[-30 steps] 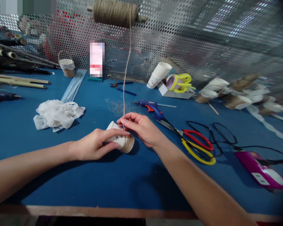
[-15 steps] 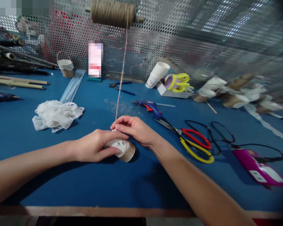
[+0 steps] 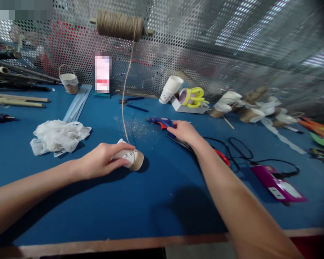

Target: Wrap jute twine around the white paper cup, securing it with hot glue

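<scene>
Fingers (image 3: pixel 121 147) of the left hand (image 3: pixel 98 161) clamp a tilted cup (image 3: pixel 137 160) left of the glue gun (image 3: pixel 157 120); the right hand (image 3: pixel 184 131) touches it, but whether those fingers are closed I cannot tell. Twine (image 3: pixel 122 111) bows from cup up to spool (image 3: pixel 118 26).

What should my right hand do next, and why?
Probably lift the blue glue gun toward the paper cup: your right hand is on the gun's handle, your left hand holds the cup, and twine wraps one end of it.
</scene>
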